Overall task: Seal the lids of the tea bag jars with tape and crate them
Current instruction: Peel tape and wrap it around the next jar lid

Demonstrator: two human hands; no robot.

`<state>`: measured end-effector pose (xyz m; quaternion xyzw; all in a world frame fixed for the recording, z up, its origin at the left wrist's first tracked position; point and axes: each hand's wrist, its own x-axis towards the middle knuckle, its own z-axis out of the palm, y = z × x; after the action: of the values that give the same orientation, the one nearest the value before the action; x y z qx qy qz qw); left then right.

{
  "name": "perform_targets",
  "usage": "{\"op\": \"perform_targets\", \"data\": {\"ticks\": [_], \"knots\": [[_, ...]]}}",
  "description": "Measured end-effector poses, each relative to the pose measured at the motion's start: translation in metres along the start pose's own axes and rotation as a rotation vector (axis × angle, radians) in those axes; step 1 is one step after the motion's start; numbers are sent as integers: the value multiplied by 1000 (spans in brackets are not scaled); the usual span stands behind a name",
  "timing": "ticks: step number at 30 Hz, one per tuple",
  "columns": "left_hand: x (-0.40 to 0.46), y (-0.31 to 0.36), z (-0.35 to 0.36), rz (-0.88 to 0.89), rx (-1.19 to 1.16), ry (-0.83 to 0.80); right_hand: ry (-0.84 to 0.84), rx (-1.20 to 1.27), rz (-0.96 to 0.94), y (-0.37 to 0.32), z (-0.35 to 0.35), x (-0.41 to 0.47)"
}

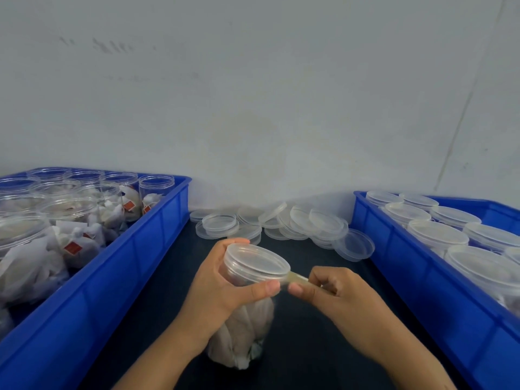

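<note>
- A person's left hand gripped a clear plastic jar of tea bags near its top, thumb lying along the lid's near rim, at the middle of the dark table toward its near edge.
- The jar leaned toward the camera, its clear lid already on and tilted up toward the lens; white tea bags filled the body below the hand.
- The right hand pinched a strip of clear tape between thumb and curled fingers, the strip running taut from the lid's right-hand rim to the fingertips.
- The two thumbs nearly met just below the lid, close to where the tape joined the rim.
- A blue crate stood along the table's left edge, packed with open jars of tea bags, red tags showing among the white sachets.
- A second blue crate stood along the right edge, holding rows of lidded jars set upright and close together.
- Loose lids lay heaped and overlapping at the table's far edge, between the two crates and against a pale wall.
- Whether tape already circled any part of the held jar's lid could not be told from this angle.
</note>
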<state>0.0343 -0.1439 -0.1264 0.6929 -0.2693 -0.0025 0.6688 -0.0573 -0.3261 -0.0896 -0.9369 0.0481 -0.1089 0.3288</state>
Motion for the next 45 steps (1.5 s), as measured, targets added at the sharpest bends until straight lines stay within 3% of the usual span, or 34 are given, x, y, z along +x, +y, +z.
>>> {"op": "perform_targets", "data": {"ticks": [12,22,26,36,45], "knots": [[1,-1,-6,-59,-177,-144,36,-30,24,6,3,7],[-4,1,-11,-100,-240,-202,-36,6,18,2,18,7],[-8,3,-9,-72,-174,-178,-49,187,92,0,22,7],[-15,-9,-1,86,84,68,-97,498,119,-13,39,3],[-4,-6,-5,53,28,110,-28,110,-42,-8,19,-1]]}}
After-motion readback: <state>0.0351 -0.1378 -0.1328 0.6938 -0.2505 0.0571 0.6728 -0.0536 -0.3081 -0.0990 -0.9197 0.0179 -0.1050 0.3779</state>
